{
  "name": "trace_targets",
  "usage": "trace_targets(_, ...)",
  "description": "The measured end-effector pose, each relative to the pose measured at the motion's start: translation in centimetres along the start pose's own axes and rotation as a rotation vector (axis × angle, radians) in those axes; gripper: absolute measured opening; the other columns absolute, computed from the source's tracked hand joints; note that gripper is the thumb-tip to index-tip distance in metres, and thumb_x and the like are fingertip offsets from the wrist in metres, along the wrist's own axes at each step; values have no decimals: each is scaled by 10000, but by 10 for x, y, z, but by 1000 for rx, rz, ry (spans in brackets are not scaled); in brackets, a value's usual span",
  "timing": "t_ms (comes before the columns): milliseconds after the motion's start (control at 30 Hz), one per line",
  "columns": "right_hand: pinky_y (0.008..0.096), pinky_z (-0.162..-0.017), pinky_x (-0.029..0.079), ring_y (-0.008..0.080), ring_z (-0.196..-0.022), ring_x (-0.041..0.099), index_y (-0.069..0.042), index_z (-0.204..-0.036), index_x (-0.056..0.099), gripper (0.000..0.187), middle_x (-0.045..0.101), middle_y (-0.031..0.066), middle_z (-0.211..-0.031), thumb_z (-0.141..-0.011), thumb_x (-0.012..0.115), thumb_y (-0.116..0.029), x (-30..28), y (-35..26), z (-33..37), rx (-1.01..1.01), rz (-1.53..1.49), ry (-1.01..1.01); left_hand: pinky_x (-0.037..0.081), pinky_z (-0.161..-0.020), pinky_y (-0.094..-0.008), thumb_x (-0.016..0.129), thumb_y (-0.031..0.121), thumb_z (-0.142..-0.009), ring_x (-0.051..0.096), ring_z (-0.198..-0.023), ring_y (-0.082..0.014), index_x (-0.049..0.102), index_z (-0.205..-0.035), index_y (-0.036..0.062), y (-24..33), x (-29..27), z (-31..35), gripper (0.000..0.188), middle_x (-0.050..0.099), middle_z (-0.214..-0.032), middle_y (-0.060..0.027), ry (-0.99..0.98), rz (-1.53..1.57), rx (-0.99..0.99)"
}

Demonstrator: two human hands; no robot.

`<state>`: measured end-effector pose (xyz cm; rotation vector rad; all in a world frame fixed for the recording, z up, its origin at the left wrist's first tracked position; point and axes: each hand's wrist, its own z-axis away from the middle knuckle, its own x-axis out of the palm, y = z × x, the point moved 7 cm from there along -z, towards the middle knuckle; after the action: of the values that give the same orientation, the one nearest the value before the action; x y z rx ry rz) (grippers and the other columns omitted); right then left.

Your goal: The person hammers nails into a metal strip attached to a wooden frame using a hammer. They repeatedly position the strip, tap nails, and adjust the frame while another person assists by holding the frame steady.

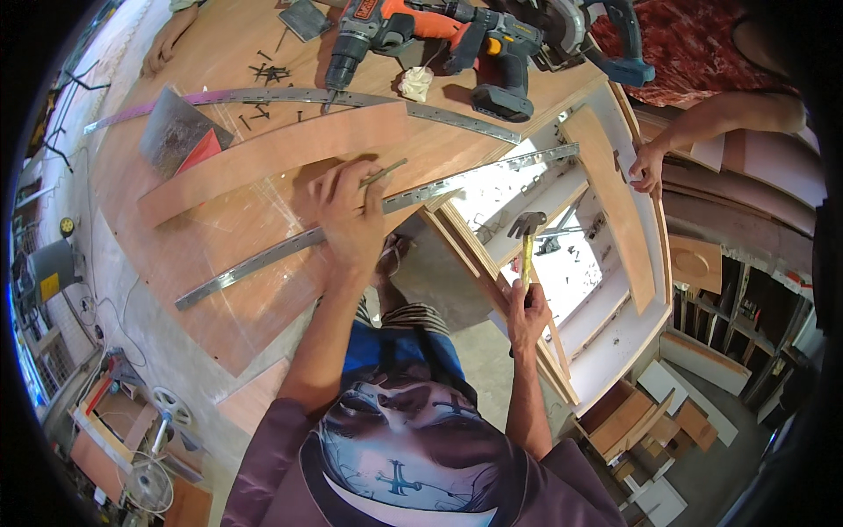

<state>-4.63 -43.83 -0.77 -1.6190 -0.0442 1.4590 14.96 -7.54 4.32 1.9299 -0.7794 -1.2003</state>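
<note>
Across the brown plywood surface point(233, 329) runs a straight, silver, slotted metal rail point(421, 192). Over its middle, the left hand point(349, 215) pinches a short, thin, greenish-brown rod point(384, 172); whether it also presses the rail cannot be told. Below the rail's right half, the right hand point(529, 312) is wrapped round a yellow-handled claw hammer point(527, 239) with a dark metal head. The step in hand looks like positioning the rod near the rail, hammer ready; the next move calls for a steady rod and fingers clear. Counted: one hammer, one rod, two slotted rails, the second an arched silver rail point(465, 122) beyond the first, and two cordless drills, one orange-and-black point(373, 31), one grey-and-black point(511, 70), farther beyond.
</note>
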Motion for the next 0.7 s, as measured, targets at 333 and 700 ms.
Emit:
trace_targets(333,336,-537,411,125,-575,438,-17,-824,587,487,506,58,-593,-1034,794,-404,-3,-10,3,-92,129,35,558,-915,-416,866,34,-831,702,-991,-291,801,-1046,63,13,34,20,226,773,-1034,-84,-161,22,156)
trace_targets(700,375,-554,435,196,-566,492,-21,-869,617,450,527,92,-634,-1020,803,-403,0,-4,4,-78,164,-20,545,-938,-420,830,0,-845,666,-1056,-311,815,-1091,85,-1,24,29,260,744,-1093,-83,-220,-149,171)
